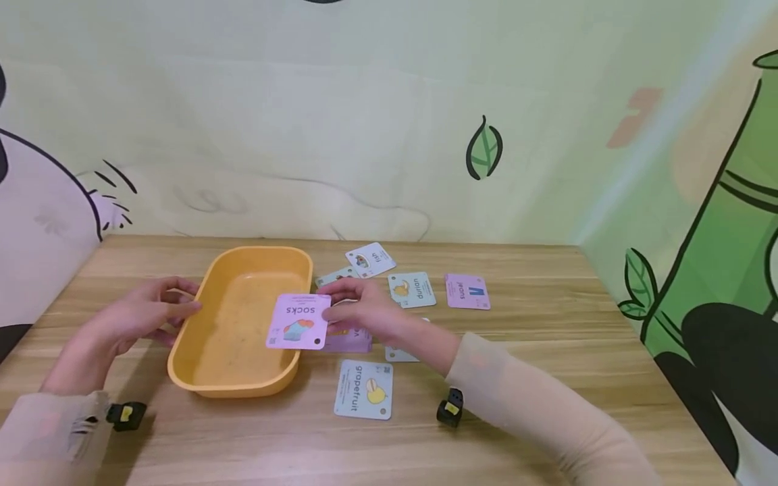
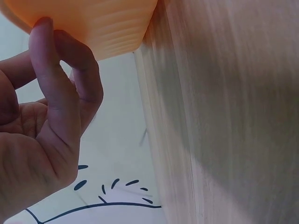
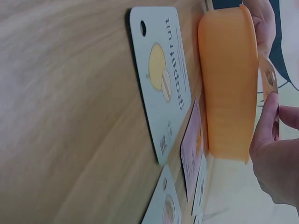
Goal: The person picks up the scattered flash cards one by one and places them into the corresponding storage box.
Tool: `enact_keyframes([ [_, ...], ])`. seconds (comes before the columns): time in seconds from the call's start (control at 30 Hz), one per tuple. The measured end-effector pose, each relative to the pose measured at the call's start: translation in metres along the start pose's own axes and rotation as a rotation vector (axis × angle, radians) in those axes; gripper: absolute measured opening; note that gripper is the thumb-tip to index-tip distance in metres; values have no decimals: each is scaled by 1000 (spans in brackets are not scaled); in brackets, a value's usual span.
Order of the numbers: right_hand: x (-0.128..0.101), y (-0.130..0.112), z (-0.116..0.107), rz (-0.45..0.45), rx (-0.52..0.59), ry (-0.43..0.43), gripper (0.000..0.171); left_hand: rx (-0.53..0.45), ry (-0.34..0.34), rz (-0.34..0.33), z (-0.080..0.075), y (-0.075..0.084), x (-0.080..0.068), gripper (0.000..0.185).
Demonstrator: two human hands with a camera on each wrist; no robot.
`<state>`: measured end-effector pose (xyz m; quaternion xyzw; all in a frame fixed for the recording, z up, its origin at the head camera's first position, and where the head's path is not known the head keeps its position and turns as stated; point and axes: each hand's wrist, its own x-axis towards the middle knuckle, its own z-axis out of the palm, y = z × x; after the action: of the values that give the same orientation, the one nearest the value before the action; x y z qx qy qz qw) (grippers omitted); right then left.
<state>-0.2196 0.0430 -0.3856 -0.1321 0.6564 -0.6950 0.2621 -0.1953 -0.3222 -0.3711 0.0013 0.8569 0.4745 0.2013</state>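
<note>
A purple "socks" card (image 1: 298,320) is pinched at its edge between the thumb and fingers of my right hand (image 1: 365,314). It hangs over the right rim of a yellow-orange plastic basin (image 1: 234,337), whose inside shows no cards. At the basin's left side, my left hand (image 1: 146,314) holds the rim with bent fingers; the left wrist view shows fingertips against the outer wall (image 2: 107,28). Under and beside the right hand lie a purple card (image 1: 349,343), partly hidden, and a blue "durian" card (image 1: 413,290). Nearer me is a "grapefruit" card (image 1: 365,390).
Farther back lie a "fish" card (image 1: 371,260) and a partly covered card (image 1: 337,275). A purple "jeans" card (image 1: 468,291) sits to the right. Another pale card (image 1: 401,354) shows below the right wrist. The wooden table (image 1: 547,378) ends at a printed wall.
</note>
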Motion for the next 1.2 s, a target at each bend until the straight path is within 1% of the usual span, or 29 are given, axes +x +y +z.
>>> enact_keyframes([
  [0.27, 9, 7, 16, 16, -11, 1, 42, 9, 5, 3, 0, -1, -2, 54],
  [0.43, 13, 11, 22, -1, 4, -3, 38, 2, 9, 1, 1, -1, -2, 54],
  [0.73, 17, 15, 26, -85, -94, 1, 41, -10, 5, 8, 0, -4, -1, 55],
  [0.87, 17, 16, 27, -101, -114, 9, 42, -18, 9, 5, 0, -6, 0, 56],
  [1.0, 15, 16, 25, -114, -127, 20, 41, -20, 11, 8, 1, -6, 0, 56],
  [1.2, 8, 14, 19, -159, -203, 16, 35, -5, 16, 11, 2, -4, -2, 54],
])
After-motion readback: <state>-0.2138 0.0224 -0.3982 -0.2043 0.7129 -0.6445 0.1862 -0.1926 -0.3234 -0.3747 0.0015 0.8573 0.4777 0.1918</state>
